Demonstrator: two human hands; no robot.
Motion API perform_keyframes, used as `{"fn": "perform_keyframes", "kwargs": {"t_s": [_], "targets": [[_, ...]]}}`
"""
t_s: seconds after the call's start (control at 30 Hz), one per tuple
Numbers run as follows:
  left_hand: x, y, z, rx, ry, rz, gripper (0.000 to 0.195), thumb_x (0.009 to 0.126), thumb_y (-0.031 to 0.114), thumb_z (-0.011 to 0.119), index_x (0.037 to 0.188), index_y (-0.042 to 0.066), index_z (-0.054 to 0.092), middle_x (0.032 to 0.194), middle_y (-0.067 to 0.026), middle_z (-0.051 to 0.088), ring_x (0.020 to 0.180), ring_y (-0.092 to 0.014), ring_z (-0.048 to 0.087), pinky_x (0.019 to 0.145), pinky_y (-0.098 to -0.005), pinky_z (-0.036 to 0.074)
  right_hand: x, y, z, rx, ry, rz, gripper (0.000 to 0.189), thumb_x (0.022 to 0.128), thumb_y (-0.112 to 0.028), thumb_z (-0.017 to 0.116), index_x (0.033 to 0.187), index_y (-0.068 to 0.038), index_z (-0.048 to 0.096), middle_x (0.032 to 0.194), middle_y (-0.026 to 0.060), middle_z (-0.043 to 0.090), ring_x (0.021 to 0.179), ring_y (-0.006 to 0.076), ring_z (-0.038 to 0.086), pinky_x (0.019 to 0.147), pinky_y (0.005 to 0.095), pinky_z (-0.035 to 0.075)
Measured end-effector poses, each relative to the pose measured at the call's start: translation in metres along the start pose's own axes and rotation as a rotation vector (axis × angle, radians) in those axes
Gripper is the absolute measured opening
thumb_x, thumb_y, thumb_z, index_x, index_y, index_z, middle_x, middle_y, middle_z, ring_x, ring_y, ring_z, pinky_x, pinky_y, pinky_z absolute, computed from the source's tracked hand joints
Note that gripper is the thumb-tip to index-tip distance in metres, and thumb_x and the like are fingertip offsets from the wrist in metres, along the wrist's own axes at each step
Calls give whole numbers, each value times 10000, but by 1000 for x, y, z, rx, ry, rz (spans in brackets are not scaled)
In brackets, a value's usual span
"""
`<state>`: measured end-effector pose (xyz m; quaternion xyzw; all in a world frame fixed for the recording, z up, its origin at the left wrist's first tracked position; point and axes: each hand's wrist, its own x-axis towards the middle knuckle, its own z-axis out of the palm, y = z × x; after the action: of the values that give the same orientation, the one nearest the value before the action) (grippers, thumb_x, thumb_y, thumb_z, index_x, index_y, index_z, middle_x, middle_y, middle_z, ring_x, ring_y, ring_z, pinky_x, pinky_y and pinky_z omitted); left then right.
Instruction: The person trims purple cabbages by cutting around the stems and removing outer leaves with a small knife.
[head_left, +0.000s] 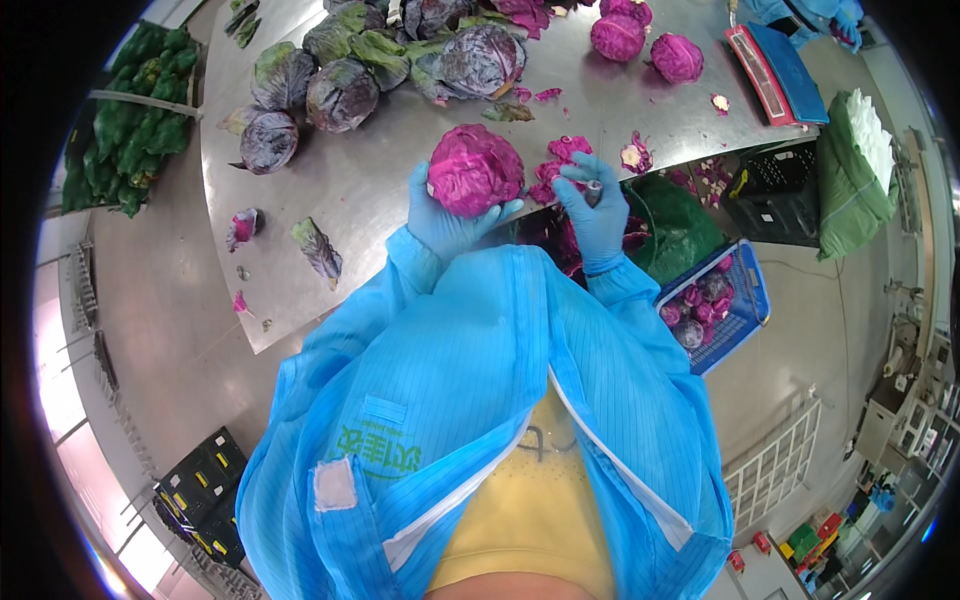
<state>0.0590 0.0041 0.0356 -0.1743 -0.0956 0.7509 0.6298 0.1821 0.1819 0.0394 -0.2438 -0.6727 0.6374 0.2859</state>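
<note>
My left hand (450, 225), in a blue glove, cups a peeled red cabbage (475, 169) from below, over the steel table (360, 195). My right hand (598, 217), gloved too, is closed around a small tool with a dark, rounded end (592, 193); its blade cannot be made out. Loose red cabbage leaves (566, 150) lie just beyond my right hand. Several unpeeled red cabbages (341, 95) with dark and green outer leaves stand at the far left. Peeled ones (677, 58) lie at the far right. A cut stem piece (636, 155) rests near the table's edge.
Below the table's right edge are a green sack (679, 225), a blue crate (757, 289) of cabbages and a black crate (772, 202). Green net bags (142, 112) stand at left. A blue and red case (784, 75) lies near another person's gloved hand (847, 22).
</note>
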Motion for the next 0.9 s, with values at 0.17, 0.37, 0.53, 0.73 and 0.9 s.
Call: {"fn": "perform_keyframes", "kwargs": {"t_s": [0.17,0.37,0.53,0.73,0.9], "targets": [[1,-8,5,177,-17,126,822,715,413,653,1377,95,284,1378,-227,324,1246,-468,332,997,-619,334,3,-37,23,-308,-126,-352,564,711,-310,751,1169,-48,550,954,98,591,867,176,575,766,284,457],[-1,-9,0,250,-1,58,830,712,420,652,1379,93,283,1359,-235,343,1178,-496,398,950,-598,398,7,-17,17,-380,-63,-458,278,738,-140,710,985,-43,630,805,82,619,637,165,609,572,267,490],[-6,-2,-11,292,46,32,856,694,475,647,1379,106,291,1338,-250,358,1131,-510,423,911,-569,441,28,2,4,-321,202,-203,191,754,-168,703,887,-41,652,671,48,606,534,121,542,519,256,454],[-6,-6,-8,260,39,-9,874,679,508,649,1374,108,302,1314,-243,394,1108,-485,454,906,-574,437,25,-3,-3,-230,-88,-142,520,710,-297,774,1140,-69,592,939,54,618,816,76,524,700,250,438],[-3,-11,-5,447,137,69,850,697,531,621,1366,102,319,1296,-240,419,1099,-462,476,893,-576,443,24,-27,3,129,-475,23,526,711,-261,778,1174,-85,598,902,9,593,827,84,529,725,257,438]]}}
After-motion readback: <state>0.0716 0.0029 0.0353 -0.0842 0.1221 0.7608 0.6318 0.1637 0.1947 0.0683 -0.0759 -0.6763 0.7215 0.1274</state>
